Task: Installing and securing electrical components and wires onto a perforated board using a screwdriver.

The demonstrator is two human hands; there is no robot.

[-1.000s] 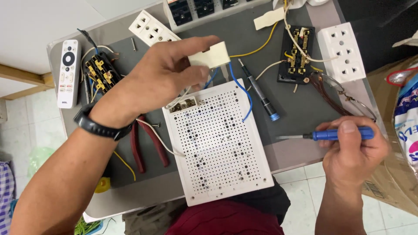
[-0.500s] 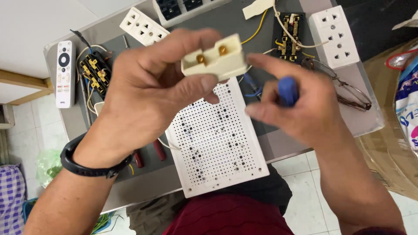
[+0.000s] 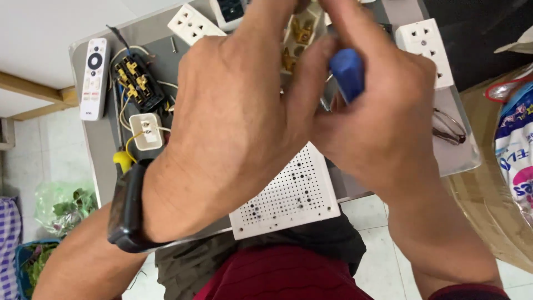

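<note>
- Now raised close under the camera: both hands, where a second ago only the left was reaching over the table and the right rested low at the table edge.
- Left hand closed around a cream socket part, brass contacts facing up; part lifted off the grey table, near the top of the view, mostly hidden by fingers.
- Right hand wrapped tight on a blue-handled screwdriver, brought up from the table edge and across to the part; tip hidden behind the fingers, so contact with a screw not to be told.
- Left lying flat below, partly covered by both wrists: white perforated board.
- Unmoved on the table: a black socket core with yellow wires, a small cream block, a white remote, two white socket faces, spectacles.
- Judged from this: work shifted from picking up to screwdriver work on the held part's terminals.
</note>
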